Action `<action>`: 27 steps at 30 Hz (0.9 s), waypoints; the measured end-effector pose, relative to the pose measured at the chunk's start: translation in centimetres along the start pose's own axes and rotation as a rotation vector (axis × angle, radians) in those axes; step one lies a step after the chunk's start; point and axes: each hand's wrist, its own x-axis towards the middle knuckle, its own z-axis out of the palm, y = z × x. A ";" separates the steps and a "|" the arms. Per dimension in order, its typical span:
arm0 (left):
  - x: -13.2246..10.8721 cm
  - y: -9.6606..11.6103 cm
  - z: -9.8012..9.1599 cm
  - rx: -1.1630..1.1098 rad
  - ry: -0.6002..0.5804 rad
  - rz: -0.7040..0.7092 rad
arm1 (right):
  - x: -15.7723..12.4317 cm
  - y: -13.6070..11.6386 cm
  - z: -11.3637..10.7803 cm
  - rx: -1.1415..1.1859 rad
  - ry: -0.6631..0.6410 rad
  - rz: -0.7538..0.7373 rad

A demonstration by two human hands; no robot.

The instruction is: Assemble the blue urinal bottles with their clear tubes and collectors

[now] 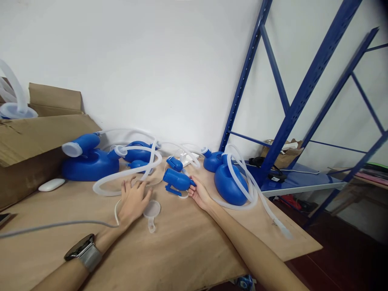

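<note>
My right hand (198, 194) grips a blue plastic urinal funnel (178, 180) by its narrow end. The wide mouth faces up and left, and a side clip hangs below it. Fingers spread, my left hand (134, 201) rests on the table near a looped clear hose (103, 189), holding nothing. A translucent round cap (152, 209) with a tab lies flat just right of the left hand. Behind the held funnel are two smaller blue pieces (175, 163), one by a white power strip (192, 159). A thin white cord passes by my left wrist.
Blue urinal bottles (91, 165) with hoses stand at the left, and more bottles (230, 184) at the right. A cardboard box (39, 137) fills the left side, with a white computer mouse (51, 185) beside it. Blue metal shelving (291, 113) rises beyond the table's right edge.
</note>
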 end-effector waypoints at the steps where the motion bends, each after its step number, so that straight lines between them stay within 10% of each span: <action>1: -0.1 0.2 0.0 -0.015 0.003 0.041 | 0.0 0.2 0.0 -0.014 -0.024 0.001; 16: -0.4 1.2 0.0 -0.179 0.114 0.310 | -0.4 0.8 0.4 -0.571 -0.321 0.020; 27: -0.2 0.4 0.8 -0.157 0.033 0.238 | 1.7 -7.7 -4.3 -1.290 0.413 -0.544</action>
